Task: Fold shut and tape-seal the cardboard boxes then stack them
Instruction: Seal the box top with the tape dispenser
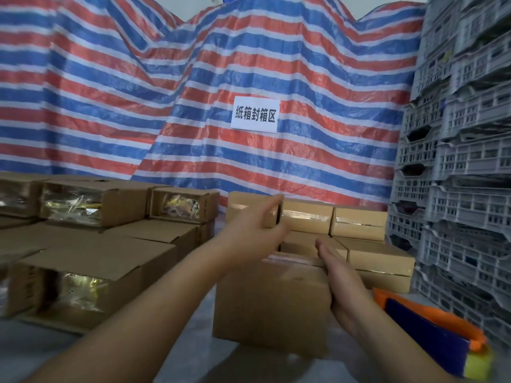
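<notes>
At far left we count about five unsealed boxes [91,203] stacked in two tiers, three showing shiny wrapped contents. Our left hand [257,230] reaches forward with fingers spread and relaxed, tips at the edge of an upper sealed box [254,205]. The closed box [272,305] sits centre on the floor, our right hand [343,283] flat against its right side, fingers straight. Behind it we count five taped boxes. At right lie one tape dispenser [431,324] and grey crates [456,161].

A white sign [254,114] on the striped tarp [110,92] reads "纸箱封箱区".
</notes>
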### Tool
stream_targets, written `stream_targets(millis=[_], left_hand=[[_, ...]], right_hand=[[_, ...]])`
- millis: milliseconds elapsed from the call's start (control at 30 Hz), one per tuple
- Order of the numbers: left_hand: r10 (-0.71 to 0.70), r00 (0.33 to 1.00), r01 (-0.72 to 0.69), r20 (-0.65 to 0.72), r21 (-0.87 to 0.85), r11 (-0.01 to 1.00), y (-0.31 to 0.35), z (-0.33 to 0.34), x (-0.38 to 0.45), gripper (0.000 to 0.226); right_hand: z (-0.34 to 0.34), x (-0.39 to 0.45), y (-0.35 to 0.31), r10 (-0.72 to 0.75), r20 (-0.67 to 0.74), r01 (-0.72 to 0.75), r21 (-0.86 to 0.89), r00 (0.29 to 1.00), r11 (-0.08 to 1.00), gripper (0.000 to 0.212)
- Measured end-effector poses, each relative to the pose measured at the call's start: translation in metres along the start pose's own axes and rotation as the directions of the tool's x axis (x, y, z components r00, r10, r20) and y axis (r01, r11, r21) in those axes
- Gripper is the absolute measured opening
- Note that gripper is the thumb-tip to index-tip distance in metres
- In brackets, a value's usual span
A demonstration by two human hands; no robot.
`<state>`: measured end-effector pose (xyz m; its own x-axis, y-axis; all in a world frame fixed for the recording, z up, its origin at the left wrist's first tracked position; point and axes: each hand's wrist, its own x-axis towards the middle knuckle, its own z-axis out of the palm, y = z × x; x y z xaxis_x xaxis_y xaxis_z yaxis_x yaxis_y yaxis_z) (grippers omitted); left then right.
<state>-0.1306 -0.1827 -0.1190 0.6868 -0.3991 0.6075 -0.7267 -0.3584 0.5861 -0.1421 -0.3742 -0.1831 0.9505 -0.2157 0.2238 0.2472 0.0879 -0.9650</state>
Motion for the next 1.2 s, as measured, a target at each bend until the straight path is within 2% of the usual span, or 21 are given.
stream_targets(millis=[67, 100, 167, 200, 367, 467, 567, 633, 700, 767, 800, 867, 900, 967, 1033, 1133, 1200], left_hand=[[-0.094, 0.988, 0.08, -0.125, -0.115, 0.99, -0.021, -0.011, -0.003, 0.055], [-0.184, 0.974, 0.159, -0.133, -0.177, 0.971, -0.032, -0.01, -0.006, 0.054], [-0.433, 0.899, 0.389, -0.058, -0.346, 0.854, -0.054, -0.001, -0.01, 0.048], [-0.515, 0.857, 0.465, -0.007, -0.418, 0.78, -0.063, 0.006, -0.015, 0.046], [-0.566, 0.823, 0.453, 0.041, -0.649, 0.611, -0.076, 0.022, -0.045, 0.039], [-0.596, 0.8, 0.467, 0.07, -0.697, 0.544, -0.071, 0.024, -0.047, 0.04], [-0.575, 0.814, 0.471, 0.075, -0.663, 0.581, -0.062, 0.021, -0.045, 0.044], [-0.505, 0.861, 0.422, 0.069, -0.652, 0.63, -0.07, 0.015, -0.057, 0.046], [-0.486, 0.87, 0.436, 0.084, -0.59, 0.68, -0.077, 0.009, -0.065, 0.053], [-0.533, 0.825, 0.546, 0.188, -0.51, 0.665, -0.072, 0.011, -0.07, 0.071], [-0.53, 0.824, 0.55, 0.202, -0.511, 0.661, -0.071, 0.012, -0.076, 0.077], [-0.536, 0.834, 0.521, 0.131, -0.509, 0.686, -0.07, 0.013, -0.075, 0.079], [-0.553, 0.827, 0.528, 0.099, -0.473, 0.705, -0.067, 0.014, -0.067, 0.075], [-0.603, 0.793, 0.583, 0.089, -0.396, 0.709, -0.063, 0.007, -0.053, 0.064], [-0.632, 0.757, 0.646, 0.164, -0.332, 0.688, -0.064, -0.006, -0.04, 0.057], [-0.68, 0.687, 0.726, 0.255, -0.208, 0.655, -0.077, -0.023, -0.03, 0.057], [-0.727, 0.63, 0.773, 0.273, -0.14, 0.618, -0.089, -0.024, -0.026, 0.061]], right_hand=[[0.001, 0.0, 0.002, 0.001, -0.005, -0.001, -0.005, 1.0, 1.0, 0.048], [0.001, 0.001, 0.003, 0.002, -0.007, -0.002, -0.002, 1.0, 1.0, 0.048], [-0.001, 0.003, 0.007, 0.006, -0.011, -0.006, -0.004, 1.0, 1.0, 0.049], [-0.001, 0.003, 0.008, 0.001, -0.008, -0.001, 0.001, 1.0, 1.0, 0.049], [0.001, -0.002, 0.012, 0.023, -0.038, -0.022, 0.021, 0.999, 1.0, 0.053], [0.004, -0.012, 0.012, 0.184, -0.071, -0.177, 0.098, 0.98, 0.979, 0.041], [0.001, -0.018, 0.016, 0.257, -0.074, -0.25, 0.085, 0.964, 0.964, 0.043], [0.002, -0.024, 0.018, 0.243, -0.05, -0.243, 0.013, 0.969, 0.97, 0.048], [-0.008, -0.026, 0.025, 0.18, -0.021, -0.181, -0.06, 0.983, 0.982, 0.069], [-0.012, -0.036, 0.029, 0.081, 0.081, -0.065, -0.178, 0.993, 0.982, 0.085], [-0.008, -0.042, 0.027, 0.098, 0.115, -0.076, -0.187, 0.988, 0.979, 0.086], [-0.005, -0.04, 0.023, 0.097, 0.06, -0.084, -0.19, 0.993, 0.978, 0.087], [-0.003, -0.032, 0.019, 0.054, 0.007, -0.051, -0.253, 0.999, 0.966, 0.088], [-0.001, -0.013, 0.006, 0.036, -0.04, -0.05, -0.439, 0.999, 0.897, 0.08], [-0.001, -0.003, -0.013, 0.156, -0.04, -0.155, -0.498, 0.987, 0.853, 0.07], [-0.006, 0.012, -0.024, 0.333, -0.062, -0.304, -0.586, 0.941, 0.751, 0.076], [-0.009, 0.022, -0.019, 0.367, -0.093, -0.344, -0.612, 0.926, 0.712, 0.076]])
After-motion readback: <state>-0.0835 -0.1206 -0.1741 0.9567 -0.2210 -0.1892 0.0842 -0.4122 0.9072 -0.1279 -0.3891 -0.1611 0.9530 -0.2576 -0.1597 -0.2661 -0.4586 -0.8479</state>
